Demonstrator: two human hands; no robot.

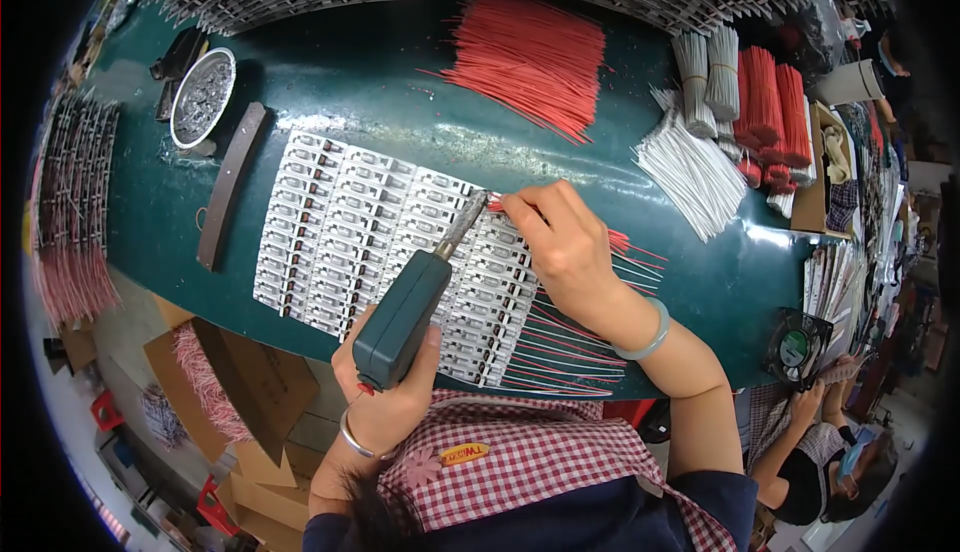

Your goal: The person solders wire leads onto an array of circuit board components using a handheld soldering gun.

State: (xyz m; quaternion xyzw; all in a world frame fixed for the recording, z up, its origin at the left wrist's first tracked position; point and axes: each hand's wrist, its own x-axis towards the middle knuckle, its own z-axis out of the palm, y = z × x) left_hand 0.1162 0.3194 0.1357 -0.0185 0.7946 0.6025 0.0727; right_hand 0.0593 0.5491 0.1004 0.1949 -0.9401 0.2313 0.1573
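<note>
1 bowl [233,76] holds grey bits [203,98], 1 box [245,382] pink strands [207,382]. Left hand [392,407] grips soldering gun [400,322]; right hand [568,247] pinches half-hidden red wire [495,206].

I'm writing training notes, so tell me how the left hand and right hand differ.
The left hand wraps around a green soldering tool; the right hand pinches red wire with its fingertips. The left hand's wrist wears a silver bangle, the right hand's a pale green bangle. Both are bare.
</note>
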